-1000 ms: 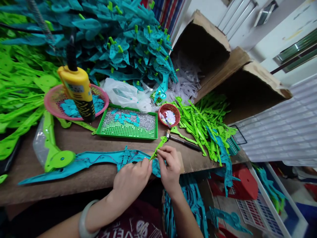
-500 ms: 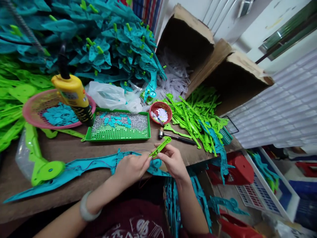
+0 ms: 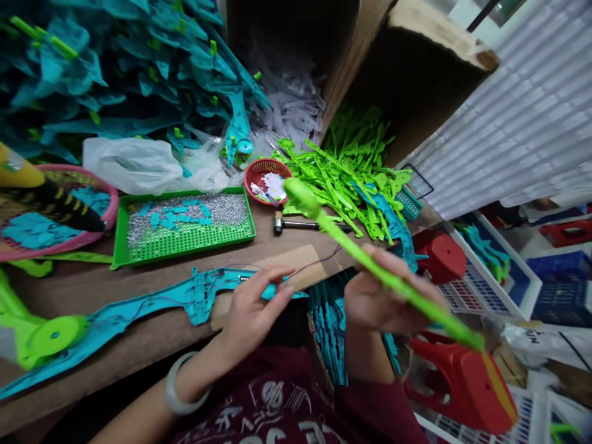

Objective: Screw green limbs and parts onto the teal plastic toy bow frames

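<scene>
My right hand [image 3: 393, 296] is wrapped round a long, narrow green plastic piece [image 3: 365, 259], raised off the table at a slant and slightly blurred. My left hand [image 3: 254, 308] rests over the right end of a long teal plastic part [image 3: 161, 296], thumb and forefinger apart, the other fingers partly hidden. A thin dark wire [image 3: 319, 262] runs along this part and past my left fingertips. Beside the left hand a small metal spring [image 3: 244, 279] shows in the teal part. Under it lies a flat piece of cardboard [image 3: 305, 262]. A round-ended green part [image 3: 58, 339] is at its left end.
Behind are a green tray [image 3: 222, 237] with small metal bits and teal pieces, a red basket [image 3: 256, 169], a hammer [image 3: 300, 225] and a green heap [image 3: 342, 179]. A yellow-and-black tool [image 3: 28, 179] hangs over a pink basket [image 3: 111, 209]. Red parts [image 3: 472, 382] stand right.
My hands have come apart. The right has carried the green piece right and up, while the left has let go and moved down onto the teal part. The view has swung to the right.
</scene>
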Demonstrator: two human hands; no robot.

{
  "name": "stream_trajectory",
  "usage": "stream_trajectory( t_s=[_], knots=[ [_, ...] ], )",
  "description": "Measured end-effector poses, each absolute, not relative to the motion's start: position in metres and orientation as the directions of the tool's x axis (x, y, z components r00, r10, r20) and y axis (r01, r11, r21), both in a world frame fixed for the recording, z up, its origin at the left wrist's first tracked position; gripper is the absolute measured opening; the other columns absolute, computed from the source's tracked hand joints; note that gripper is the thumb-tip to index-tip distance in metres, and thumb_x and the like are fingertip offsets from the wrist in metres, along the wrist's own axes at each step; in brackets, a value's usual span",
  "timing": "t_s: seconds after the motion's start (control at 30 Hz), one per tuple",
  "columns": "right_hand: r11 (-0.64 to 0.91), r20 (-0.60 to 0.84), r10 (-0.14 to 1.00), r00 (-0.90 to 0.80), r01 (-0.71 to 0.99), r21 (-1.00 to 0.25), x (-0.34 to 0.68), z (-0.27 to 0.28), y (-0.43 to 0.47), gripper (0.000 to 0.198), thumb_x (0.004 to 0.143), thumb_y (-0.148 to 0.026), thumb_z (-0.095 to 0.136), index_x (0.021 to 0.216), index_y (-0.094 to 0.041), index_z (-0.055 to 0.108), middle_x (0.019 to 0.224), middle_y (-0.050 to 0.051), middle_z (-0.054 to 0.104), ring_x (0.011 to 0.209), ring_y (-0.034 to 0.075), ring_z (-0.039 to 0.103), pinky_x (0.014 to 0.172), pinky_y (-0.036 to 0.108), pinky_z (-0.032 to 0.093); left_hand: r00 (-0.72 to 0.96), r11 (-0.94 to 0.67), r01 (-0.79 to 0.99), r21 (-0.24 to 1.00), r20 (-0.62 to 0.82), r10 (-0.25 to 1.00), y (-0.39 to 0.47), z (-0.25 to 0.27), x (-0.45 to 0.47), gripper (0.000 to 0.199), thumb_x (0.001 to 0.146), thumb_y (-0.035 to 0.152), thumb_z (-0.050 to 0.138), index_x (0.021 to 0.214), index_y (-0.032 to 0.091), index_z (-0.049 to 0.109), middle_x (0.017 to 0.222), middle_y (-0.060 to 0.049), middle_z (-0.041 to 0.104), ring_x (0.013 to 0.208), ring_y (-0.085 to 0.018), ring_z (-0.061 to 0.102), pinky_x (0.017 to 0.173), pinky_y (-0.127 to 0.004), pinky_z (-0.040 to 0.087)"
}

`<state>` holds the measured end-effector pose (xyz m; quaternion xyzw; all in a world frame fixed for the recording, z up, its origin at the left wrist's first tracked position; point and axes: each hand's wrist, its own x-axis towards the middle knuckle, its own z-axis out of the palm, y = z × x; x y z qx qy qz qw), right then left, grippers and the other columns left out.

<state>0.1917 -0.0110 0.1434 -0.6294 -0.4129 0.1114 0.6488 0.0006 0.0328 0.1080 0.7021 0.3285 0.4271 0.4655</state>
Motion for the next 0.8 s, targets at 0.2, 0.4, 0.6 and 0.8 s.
stream_trajectory(
  t_s=[0.2,0.4,0.6,0.8],
  knots=[
    [-0.147,-0.251,0.836,0.487,-0.242,-0.959,0.229,0.091,0.030,0.034,0.076,-0.046,0.075,0.083,-0.021,0.054,0.067,0.003,0.069,0.069,0.022,0.075,0.045,0.025,0.059,0.407,-0.557,0.329,0.763,0.418,0.813,0.024,0.081,-0.025,0.011,0.098,0.020,0.053,0.099,0.019,0.063,0.074,0.000,0.063,0.063,-0.011,0.059,0.063,-0.023,0.046],
    [-0.276,-0.383,0.816,0.433,-0.290,-0.916,0.231,0.052,0.033,0.033,0.078,-0.044,0.072,0.085,-0.021,0.049,0.067,-0.001,0.069,0.055,0.015,0.070,0.041,0.020,0.056,0.575,-0.713,0.458,0.531,0.434,0.693,0.026,0.065,-0.027,0.008,0.097,0.020,0.057,0.102,0.016,0.062,0.081,-0.003,0.072,0.067,-0.014,0.067,0.067,-0.025,0.047],
    [-0.430,-0.477,0.812,0.336,-0.209,-0.878,0.240,0.058,0.044,0.033,0.082,-0.046,0.066,0.087,-0.022,0.044,0.056,-0.005,0.062,0.040,0.014,0.062,0.034,0.018,0.048,0.643,-0.757,0.457,0.467,0.415,0.644,0.043,0.062,-0.036,0.012,0.099,0.022,0.054,0.102,0.013,0.062,0.082,-0.004,0.073,0.068,-0.014,0.069,0.067,-0.026,0.047],
    [-0.127,0.164,0.910,0.381,0.632,-0.765,0.236,0.062,0.026,0.024,0.087,-0.032,0.064,0.105,-0.022,0.052,0.076,-0.001,0.063,0.056,0.013,0.061,0.050,0.023,0.052,0.708,-0.798,0.519,0.307,0.368,0.602,0.047,0.057,-0.038,0.023,0.100,0.021,0.051,0.082,0.019,0.066,0.061,0.002,0.058,0.053,-0.012,0.058,0.055,-0.027,0.039]
  ],
)
